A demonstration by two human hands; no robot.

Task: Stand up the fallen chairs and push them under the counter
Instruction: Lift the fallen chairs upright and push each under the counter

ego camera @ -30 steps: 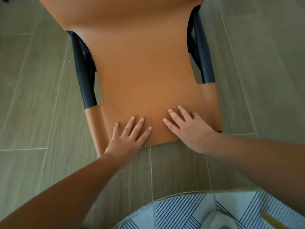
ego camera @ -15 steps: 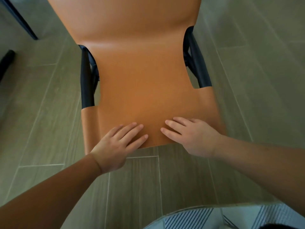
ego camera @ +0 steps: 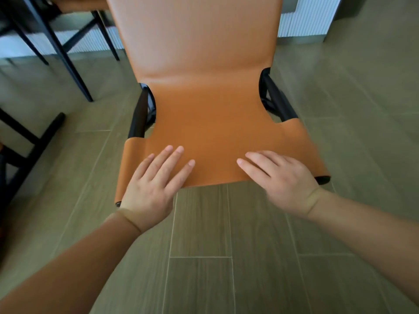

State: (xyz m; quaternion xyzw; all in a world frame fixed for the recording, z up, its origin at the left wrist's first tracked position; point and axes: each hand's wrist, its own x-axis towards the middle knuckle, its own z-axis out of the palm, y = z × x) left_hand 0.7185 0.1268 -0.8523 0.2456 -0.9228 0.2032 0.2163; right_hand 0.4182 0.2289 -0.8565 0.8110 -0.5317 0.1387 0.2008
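Chair [ego camera: 210,114]: orange leather sling over a black frame, centre of view, on the wood-look tile floor [ego camera: 204,257]. The wide orange panel runs from the top of view down to a free edge nearest the camera; whether the chair stands fully upright cannot be told from this angle. Left hand [ego camera: 150,184]: palm down, fingers spread flat on the chair's near edge, left of its middle; grip open, nothing clasped. Right hand [ego camera: 281,180]: flat on the same edge, right of middle, fingers extended and pointing toward the left hand; grip likewise open, pressing only. Hands apart, bare leather between them. Frame tubes [ego camera: 280,105] show at both side cut-outs of the chair. Beyond the chair's upper left: dark crossed legs [ego camera: 65,41] of other furniture, blurred. Behind the chair: pale ribbed panel [ego camera: 301,19].
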